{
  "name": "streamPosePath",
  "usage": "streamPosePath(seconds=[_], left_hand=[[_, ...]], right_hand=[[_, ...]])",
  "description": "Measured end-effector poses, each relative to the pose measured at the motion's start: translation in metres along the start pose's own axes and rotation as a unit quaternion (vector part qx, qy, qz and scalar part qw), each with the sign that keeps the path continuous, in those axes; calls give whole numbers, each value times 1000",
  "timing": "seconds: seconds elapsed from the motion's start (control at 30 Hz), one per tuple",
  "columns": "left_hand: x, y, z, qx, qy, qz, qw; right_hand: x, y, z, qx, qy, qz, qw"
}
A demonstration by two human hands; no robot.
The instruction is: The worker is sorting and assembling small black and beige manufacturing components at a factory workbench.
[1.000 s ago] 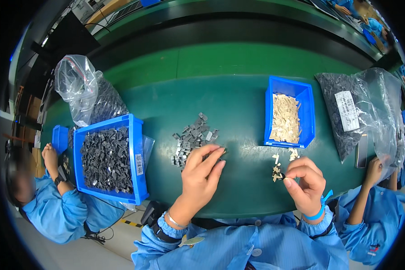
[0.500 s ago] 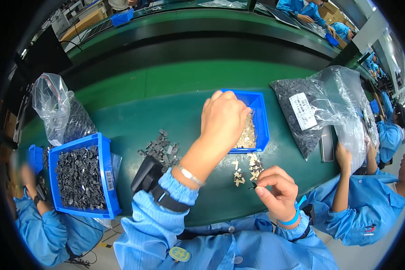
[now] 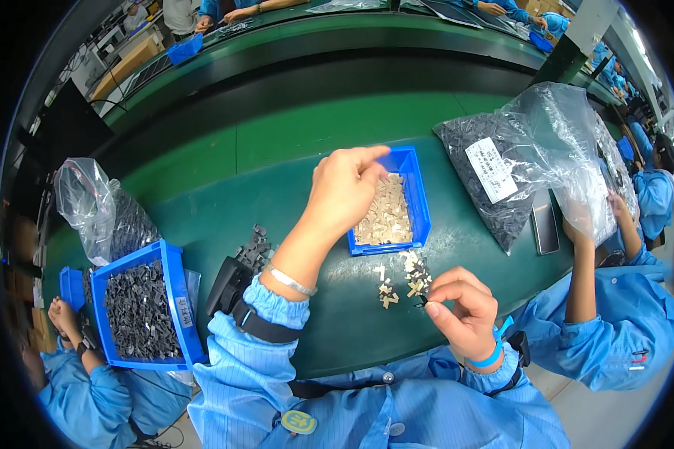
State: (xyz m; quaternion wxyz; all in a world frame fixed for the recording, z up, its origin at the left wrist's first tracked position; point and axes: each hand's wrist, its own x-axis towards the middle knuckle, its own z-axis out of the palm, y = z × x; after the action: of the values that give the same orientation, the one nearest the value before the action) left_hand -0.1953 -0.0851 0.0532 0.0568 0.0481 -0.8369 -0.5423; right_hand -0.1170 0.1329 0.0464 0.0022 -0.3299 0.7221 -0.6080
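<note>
My left hand (image 3: 344,187) is over the left side of a blue bin (image 3: 424,213) of small beige pieces (image 3: 386,217). Its index finger is stretched out, apart from the thumb, and I see nothing held in it. Nearer to me, my right hand (image 3: 466,313) pinches a small black plastic part (image 3: 424,301) between thumb and forefinger. Just beyond that part, beige and black pieces (image 3: 414,275) lie scattered on the green table (image 3: 329,344). Loose black parts (image 3: 256,248) form a pile left of my left forearm, which partly hides them.
A blue bin full of black parts (image 3: 141,310) stands at left, with a clear bag (image 3: 90,202) behind it. At right lie a large bag of black parts (image 3: 479,172) and a phone (image 3: 545,227). Co-workers sit close on both sides; one's hands (image 3: 580,224) touch the bag.
My left hand has shifted from above the beige pieces toward the bin's left side, and its index finger has straightened. My right hand keeps its pinch. The whole view has shifted slightly.
</note>
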Motion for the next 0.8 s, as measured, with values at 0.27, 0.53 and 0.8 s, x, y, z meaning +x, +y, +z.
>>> streamPosePath(seconds=[0.27,0.53,0.8], left_hand=[[-102,6,-62,333,224,210,891],[-181,-42,-47,368,132,89,916],[-157,-58,-29,443,113,84,885]], right_hand=[[1,13,-2,31,47,28,998],[16,15,15,69,-13,-3,998],[9,10,15,35,-3,-13,999]])
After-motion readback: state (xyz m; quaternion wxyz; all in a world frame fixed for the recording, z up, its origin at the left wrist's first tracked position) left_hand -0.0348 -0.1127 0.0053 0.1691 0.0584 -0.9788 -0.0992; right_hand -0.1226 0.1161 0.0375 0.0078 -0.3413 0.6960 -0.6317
